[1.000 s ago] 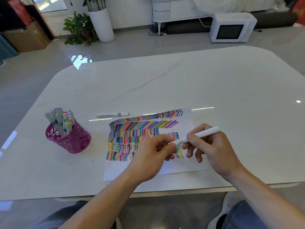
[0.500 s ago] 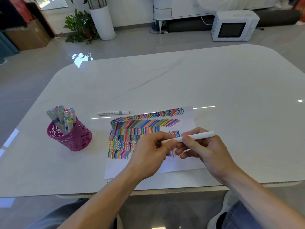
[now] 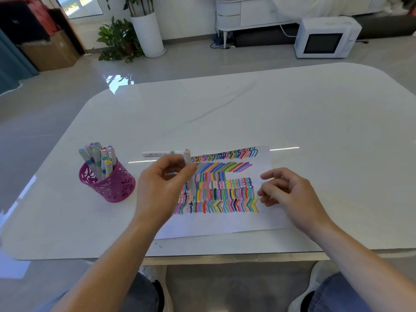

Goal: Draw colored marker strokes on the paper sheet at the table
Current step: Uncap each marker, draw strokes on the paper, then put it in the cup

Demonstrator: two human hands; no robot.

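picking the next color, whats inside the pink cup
Capped markers stand in the pink cup, colored caps above the rim. Their lower ends and the cup's bottom are hidden.

One table [image 3: 292, 113] bears one paper sheet [image 3: 225, 226] and one magenta pen cup [image 3: 112, 188]. The cup holds about nine standing markers [image 3: 108, 167]. There is one loose marker [image 3: 157, 153] and one held marker [image 3: 186, 156]. Two hands show: left hand [image 3: 162, 188], right hand [image 3: 290, 194]. Beyond are one microwave [image 3: 326, 37], one white planter [image 3: 148, 30] and one cardboard box [image 3: 51, 52].
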